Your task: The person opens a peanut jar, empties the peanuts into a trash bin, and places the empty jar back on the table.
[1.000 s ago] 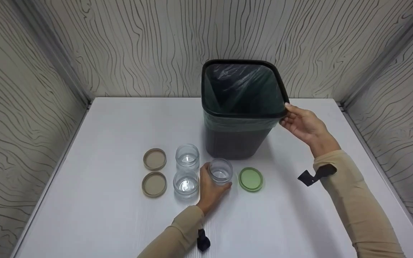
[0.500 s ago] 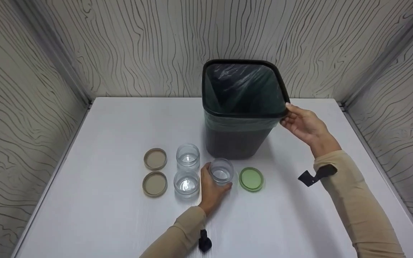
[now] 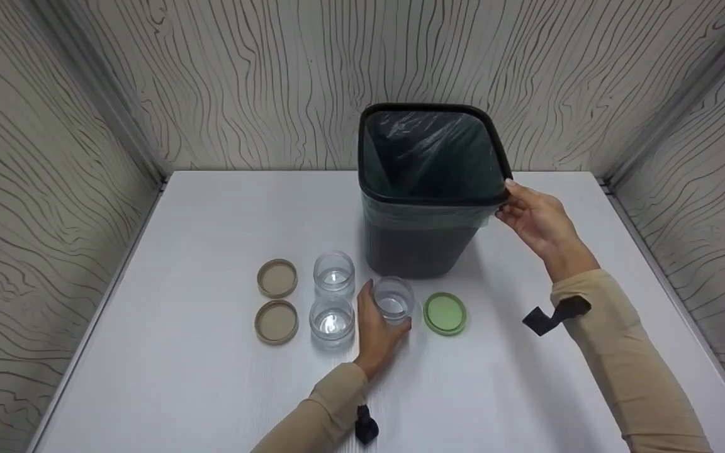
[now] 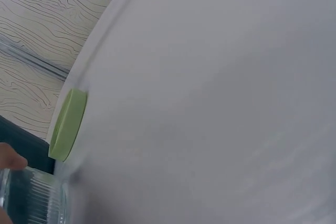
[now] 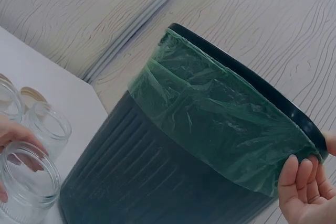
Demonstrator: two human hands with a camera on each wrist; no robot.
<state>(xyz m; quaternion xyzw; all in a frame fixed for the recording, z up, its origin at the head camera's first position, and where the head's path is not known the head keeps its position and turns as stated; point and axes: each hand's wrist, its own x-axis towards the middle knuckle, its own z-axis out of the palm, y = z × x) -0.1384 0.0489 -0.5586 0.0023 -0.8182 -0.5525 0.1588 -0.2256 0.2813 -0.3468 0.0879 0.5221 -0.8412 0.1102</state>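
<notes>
My left hand [image 3: 378, 336] holds a small clear glass jar [image 3: 393, 302], thumb at its near right side and fingers along its left. In the right wrist view that jar [image 5: 31, 187] has an open mouth and no lid on it. Two more clear jars, one behind [image 3: 334, 272] and one in front [image 3: 331, 321], stand just left of this hand. With its thumb over the rim and fingers curled beneath, my right hand [image 3: 542, 226] grips the right front corner of a dark waste bin [image 3: 422, 248]. A green bag [image 5: 210, 114] lines the bin, folded over its rim.
Right of the held jar lies a green round lid [image 3: 445, 313]. Two brown lids, the far one [image 3: 277, 278] and the near one [image 3: 276, 322], lie left of the jars. Patterned wall panels [image 3: 262, 82] enclose the white table [image 3: 180, 377] at the back and sides.
The whole head view has drifted slightly, everything sitting a little further right. Both hands keep their holds on the jar and the bin rim.
</notes>
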